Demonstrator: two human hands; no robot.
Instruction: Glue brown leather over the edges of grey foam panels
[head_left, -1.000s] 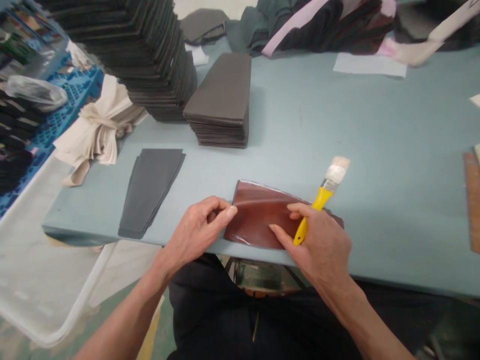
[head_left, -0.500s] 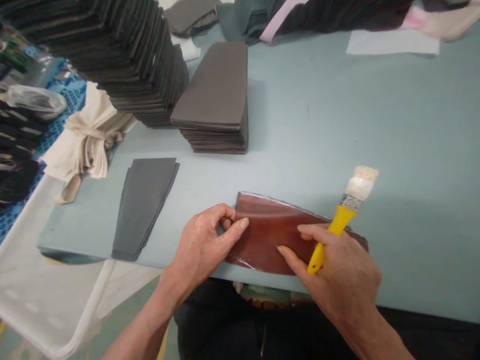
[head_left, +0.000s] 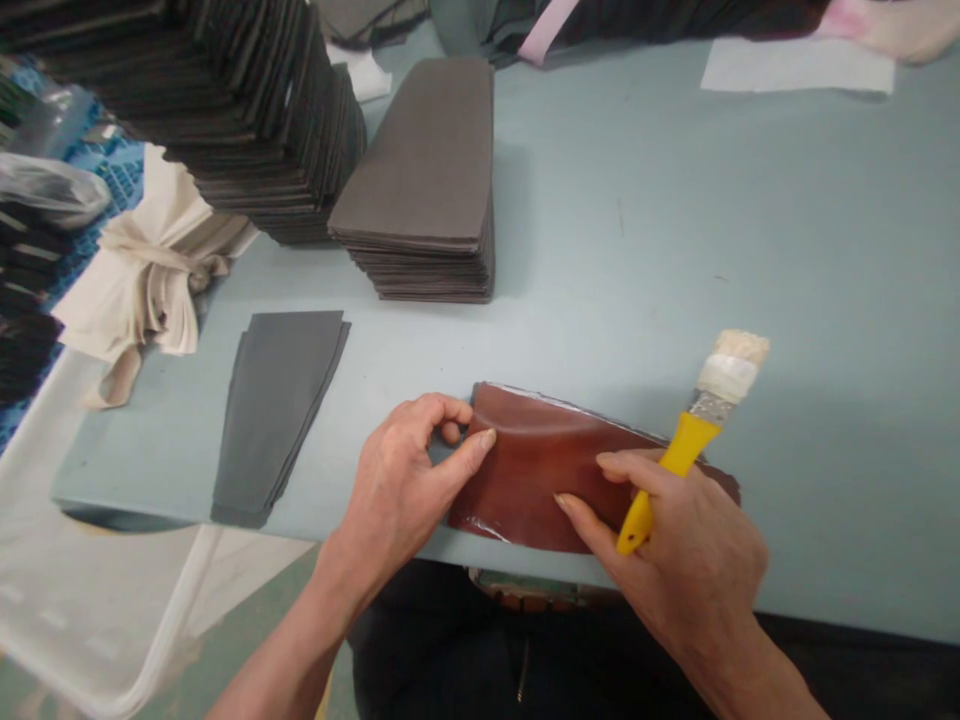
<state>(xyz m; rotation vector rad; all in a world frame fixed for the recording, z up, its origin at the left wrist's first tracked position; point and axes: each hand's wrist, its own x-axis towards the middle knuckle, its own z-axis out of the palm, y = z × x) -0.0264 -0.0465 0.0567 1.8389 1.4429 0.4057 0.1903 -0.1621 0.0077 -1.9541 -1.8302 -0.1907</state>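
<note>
A glossy reddish-brown leather-like piece (head_left: 525, 465) lies at the table's near edge, with whitish wet-looking streaks along its far and near edges. My left hand (head_left: 409, 465) pinches its left edge between thumb and fingers, and the surface is slightly buckled there. My right hand (head_left: 686, 540) grips a flat brush (head_left: 682, 445) by its yellow handle. The pale bristles point up and away, clear of the piece. The thumb and index fingertip of that hand rest on the brown surface. Some darker material shows under the piece's far edge.
Left of my hands lie a few dark grey tapered sheets (head_left: 281, 400). Beyond stand a low stack of brown-grey panels (head_left: 424, 160) and a tall dark stack (head_left: 255, 110). A tied cream fabric bundle (head_left: 157, 260) sits at the left. White paper (head_left: 799, 65) lies at the far right.
The view has shifted a little, so the stacks and sheets sit slightly further left and higher. Both hands keep nearly the same hold on the brown piece and the brush.
</note>
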